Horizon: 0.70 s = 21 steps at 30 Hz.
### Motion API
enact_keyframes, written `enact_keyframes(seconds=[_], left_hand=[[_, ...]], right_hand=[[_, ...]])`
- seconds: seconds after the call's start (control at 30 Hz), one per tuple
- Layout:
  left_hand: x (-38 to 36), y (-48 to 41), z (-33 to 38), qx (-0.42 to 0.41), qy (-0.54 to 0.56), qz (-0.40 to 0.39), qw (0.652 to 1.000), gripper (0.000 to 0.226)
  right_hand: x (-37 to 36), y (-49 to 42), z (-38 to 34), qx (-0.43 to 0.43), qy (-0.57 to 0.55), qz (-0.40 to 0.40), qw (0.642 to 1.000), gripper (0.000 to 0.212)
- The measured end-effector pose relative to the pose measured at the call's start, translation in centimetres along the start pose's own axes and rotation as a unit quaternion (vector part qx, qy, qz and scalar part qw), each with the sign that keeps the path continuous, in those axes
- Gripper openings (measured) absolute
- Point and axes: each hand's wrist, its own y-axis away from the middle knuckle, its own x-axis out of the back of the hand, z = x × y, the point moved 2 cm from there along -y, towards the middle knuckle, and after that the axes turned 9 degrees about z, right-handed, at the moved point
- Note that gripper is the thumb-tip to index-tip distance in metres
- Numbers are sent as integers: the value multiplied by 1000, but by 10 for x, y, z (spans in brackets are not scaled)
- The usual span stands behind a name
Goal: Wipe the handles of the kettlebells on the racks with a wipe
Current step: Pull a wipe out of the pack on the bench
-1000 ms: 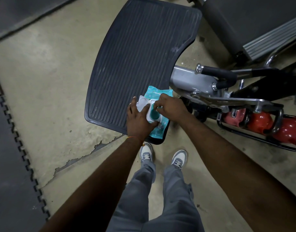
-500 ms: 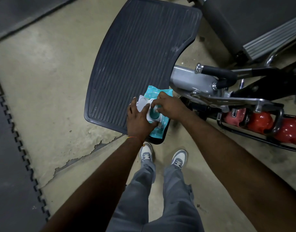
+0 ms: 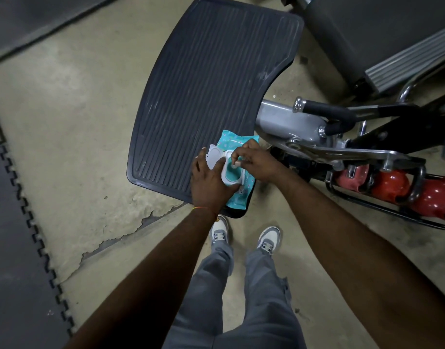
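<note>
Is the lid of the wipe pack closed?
No, the white lid stands flipped open at the left of the pack, and the right hand pinches a wipe at the opening.

L hand [image 3: 211, 183] grips the teal wipes pack [image 3: 241, 196] from its left side, thumb along the white dispenser frame [image 3: 229, 182], flip lid [image 3: 214, 157] standing open by the fingers. R hand [image 3: 258, 162] is over the pack from the right, thumb + forefinger pinching a small white bit of wipe [image 3: 233, 166] at the opening. Pack lies under both hands on the near corner of a black ribbed mat [image 3: 211, 79], which runs on beyond the grip. Right of the grip: grey machine frame [image 3: 284, 122], then red kettlebells [image 3: 390, 183] in a low black rack [image 3: 382, 210]. Nearer the person than the grip: grey-white shoes [image 3: 269, 238], grey trousers [image 3: 211, 285]. Left of the grip: chipped concrete floor [image 3: 65, 134]; far left, black interlocking tiles [image 3: 15, 248].
</note>
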Motion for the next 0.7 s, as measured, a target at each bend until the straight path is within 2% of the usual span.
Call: enact_keyframes(seconds=[0.27,0.43,0.53,0.6,0.7], left_hand=[[3,-1,3,0,-14,-3,1000,81],[3,-1,5,0,-44,-15,999,83],[5,-1,8,-1,-61,-18,998,84],[11,-1,11,-13,-66,-29,997,83],[31,-1,20,-38,-44,-28,998,75]], right_hand=[[8,17,-1,-38,-164,46,985,11],[22,31,-13,-27,-289,56,955,9],[38,44,-21,-42,-340,100,934,10],[51,55,-27,-39,-346,130,928,9],[75,76,-33,-29,-287,188,939,8]])
